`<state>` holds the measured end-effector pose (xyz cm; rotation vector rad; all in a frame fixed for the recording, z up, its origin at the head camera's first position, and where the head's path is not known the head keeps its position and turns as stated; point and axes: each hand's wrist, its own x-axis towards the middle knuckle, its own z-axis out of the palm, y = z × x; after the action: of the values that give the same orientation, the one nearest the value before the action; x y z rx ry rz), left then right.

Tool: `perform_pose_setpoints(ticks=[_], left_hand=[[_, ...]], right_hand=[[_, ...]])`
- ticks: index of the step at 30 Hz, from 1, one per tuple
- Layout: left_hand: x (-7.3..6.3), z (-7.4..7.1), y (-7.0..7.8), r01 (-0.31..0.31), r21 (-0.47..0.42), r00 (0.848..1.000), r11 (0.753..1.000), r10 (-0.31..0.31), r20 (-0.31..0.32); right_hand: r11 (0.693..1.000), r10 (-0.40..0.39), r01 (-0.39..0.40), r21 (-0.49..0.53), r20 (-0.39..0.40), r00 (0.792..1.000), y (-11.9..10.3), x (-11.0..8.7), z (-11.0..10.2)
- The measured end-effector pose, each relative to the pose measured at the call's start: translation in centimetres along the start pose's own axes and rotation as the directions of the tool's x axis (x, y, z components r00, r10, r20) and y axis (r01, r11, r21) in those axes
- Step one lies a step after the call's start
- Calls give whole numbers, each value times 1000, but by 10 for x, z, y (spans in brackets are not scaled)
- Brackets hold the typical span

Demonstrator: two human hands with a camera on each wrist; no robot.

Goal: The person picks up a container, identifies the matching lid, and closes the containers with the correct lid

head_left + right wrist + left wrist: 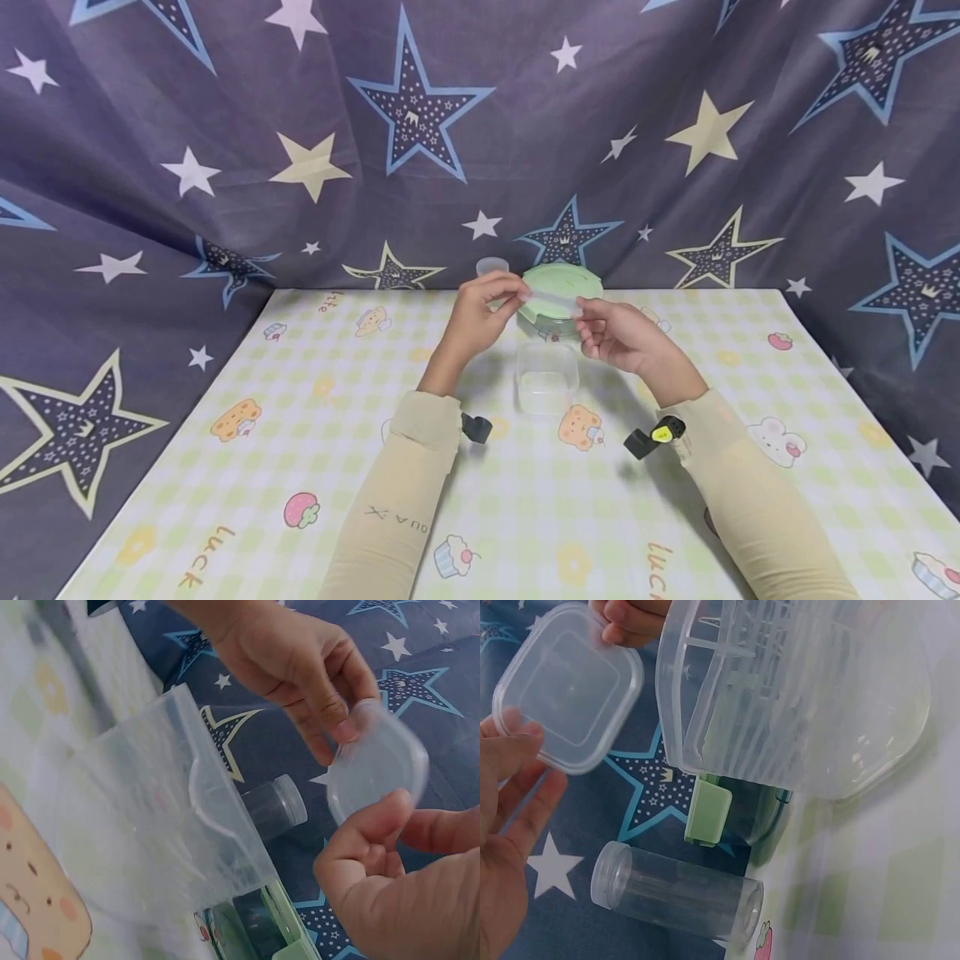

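Observation:
Between my two hands is a translucent, rounded-square plastic lid point(553, 302) point(570, 686) point(379, 769), raised above the table. My left hand point(480, 315) point(506, 825) pinches one edge of it between thumb and fingers. At the opposite edge, my right hand point(626, 337) point(412, 889) grips it with the thumb on the face and bent fingers behind. Below the lid stands a clear square plastic box point(547, 392) point(802, 697) point(150, 802), its top uncovered and its walls ribbed in the left wrist view.
Behind the box sits a glass container with a green clip lid point(566, 279) point(709, 811). Left of it stands a clear cylindrical jar point(492, 267) point(679, 892), partly hidden by my left hand in the head view. A star-patterned curtain point(247, 150) hangs behind the checked tablecloth point(247, 492).

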<state>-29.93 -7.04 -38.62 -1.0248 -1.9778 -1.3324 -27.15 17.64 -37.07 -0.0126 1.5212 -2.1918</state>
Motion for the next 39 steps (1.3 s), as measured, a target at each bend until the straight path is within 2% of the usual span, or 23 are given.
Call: perform_pose_setpoints(ticks=[5, 7, 10, 12, 13, 14, 15, 17, 19, 20, 21, 22, 23, 26, 29, 31, 34, 37, 39], left_hand=[[0, -3, 0, 31, 27, 999, 999, -33, 43], [-1, -5, -1, 71, 15, 995, 997, -71, 68], [-1, -5, -3, 175, 6, 981, 984, -175, 87], [-1, -4, -5, 287, -9, 956, 958, -285, 75], [-1, -4, -5, 354, -45, 934, 934, -351, 68], [0, -3, -5, 428, -93, 904, 899, -423, 63], [1, -2, -3, 499, -151, 866, 853, -495, 65], [3, -1, 0, 619, -290, 776, 730, -625, 85], [5, -1, 4, 693, -399, 689, 601, -714, 121], [5, -1, 6, 717, -424, 655, 553, -743, 140], [6, -1, 8, 734, -441, 629, 516, -761, 157], [6, -2, 9, 745, -453, 611, 490, -773, 170], [6, -2, 10, 753, -456, 600, 474, -780, 180], [6, -3, 12, 770, -448, 585, 455, -784, 210], [5, -4, 12, 781, -423, 584, 459, -778, 233], [5, -3, 12, 784, -405, 588, 470, -771, 244], [4, -3, 10, 787, -374, 594, 491, -766, 244], [3, -2, 8, 796, -336, 589, 504, -772, 238], [3, -1, 7, 803, -309, 584, 510, -778, 234]], right_hand=[[999, 1, -1, 34, 11, 1000, -2, 0, 0], [1000, -9, 9, 22, 8, 1000, -2, -1, 0], [1000, -26, 26, -3, 7, 1000, -2, -2, 0], [999, -45, 45, -27, 15, 999, -2, -2, 0], [998, -57, 58, -40, 23, 998, -2, -2, 0], [996, -71, 72, -56, 33, 997, -2, -3, 0], [993, -87, 90, -74, 39, 995, -2, -3, 0], [985, -120, 126, -118, 55, 991, -2, -2, 0], [974, -148, 156, -162, 61, 987, -1, -2, 0], [969, -159, 168, -183, 59, 985, -1, -2, 1], [963, -169, 177, -203, 57, 984, 0, -2, 1], [958, -174, 183, -222, 59, 983, 0, -2, 1], [953, -180, 189, -239, 59, 982, 0, -2, 1], [944, -183, 189, -269, 46, 982, 1, -1, 1], [936, -180, 179, -302, 23, 983, 2, -1, 1], [920, -185, 173, -353, 0, 983, 3, -1, 1], [858, -222, 181, -480, -30, 975, 3, 0, 1], [783, -274, 200, -589, -38, 961, 4, 0, 0], [752, -297, 209, -625, -38, 954, 5, 0, 0]])
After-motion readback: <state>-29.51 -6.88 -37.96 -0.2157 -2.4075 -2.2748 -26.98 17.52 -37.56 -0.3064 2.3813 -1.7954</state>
